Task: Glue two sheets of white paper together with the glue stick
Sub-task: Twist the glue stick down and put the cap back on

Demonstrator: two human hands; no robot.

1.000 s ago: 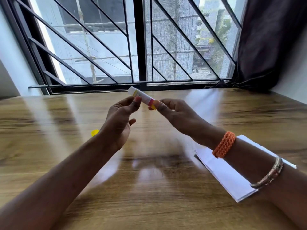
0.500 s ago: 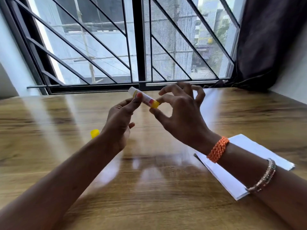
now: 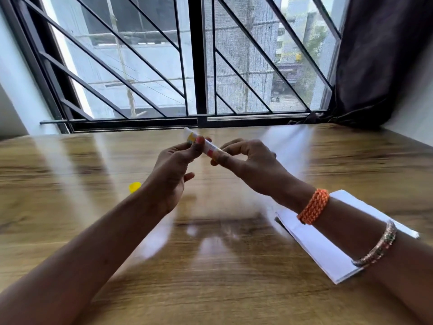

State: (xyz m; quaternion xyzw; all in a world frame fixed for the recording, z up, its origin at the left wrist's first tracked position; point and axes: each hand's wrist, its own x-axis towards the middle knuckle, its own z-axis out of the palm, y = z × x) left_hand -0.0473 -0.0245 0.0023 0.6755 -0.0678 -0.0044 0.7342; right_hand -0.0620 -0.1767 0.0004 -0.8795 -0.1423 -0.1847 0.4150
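Note:
A white glue stick [image 3: 206, 145] with a yellow and red label is held up over the wooden table [image 3: 70, 160], tilted with its far end toward the window. My left hand [image 3: 172, 172] pinches its upper part between thumb and fingers. My right hand [image 3: 253, 165] pinches its lower end, fingers curled in. The white paper sheets [image 3: 325, 252] lie stacked on the table at the right, partly hidden under my right forearm. A yellow cap [image 3: 134, 186] lies on the table just left of my left wrist.
A barred window [image 3: 199, 66] runs along the table's far edge. A dark curtain [image 3: 379, 55] hangs at the back right corner. White walls stand on both sides.
My right hand's fingers, spread wide half a second ago, have curled back down onto the stick's lower end. The left hand and stick stayed about where they were.

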